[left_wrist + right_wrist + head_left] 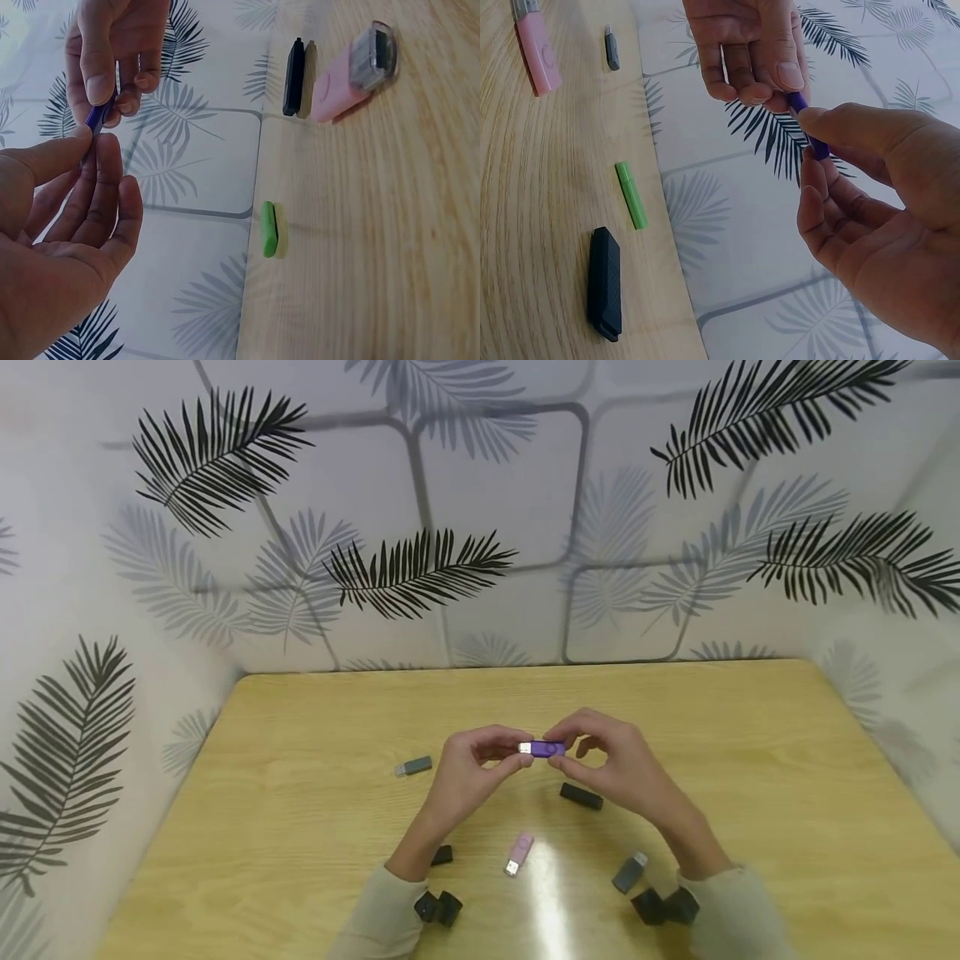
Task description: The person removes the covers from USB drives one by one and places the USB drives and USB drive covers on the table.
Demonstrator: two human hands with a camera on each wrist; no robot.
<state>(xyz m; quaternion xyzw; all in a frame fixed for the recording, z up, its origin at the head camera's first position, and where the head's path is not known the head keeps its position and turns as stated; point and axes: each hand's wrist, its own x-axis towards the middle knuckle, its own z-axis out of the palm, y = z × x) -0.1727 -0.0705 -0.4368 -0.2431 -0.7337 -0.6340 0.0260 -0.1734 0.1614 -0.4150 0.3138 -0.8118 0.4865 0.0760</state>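
Raised above the table, a purple USB flash drive (553, 749) with a pale silvery end lies level between both hands. My left hand (474, 768) pinches the silvery end between thumb and fingertips. At the purple end, my right hand (617, 768) pinches the body with thumb and fingers. Both wrist views show the purple drive (94, 118) partly covered by the fingers. Nearest below the right hand lies a black flash drive (581, 796). A green stick-shaped piece (631, 196) shows on the table in the wrist views; the head view does not show it.
On the wooden table (300, 843) lie a grey flash drive (415, 766) to the left, a pink one (521, 852) in front and a dark grey one (629, 872) near the right wrist. A black piece (442, 855) is partly hidden by the left wrist. Leaf-patterned wall covering (495, 610) stands behind.
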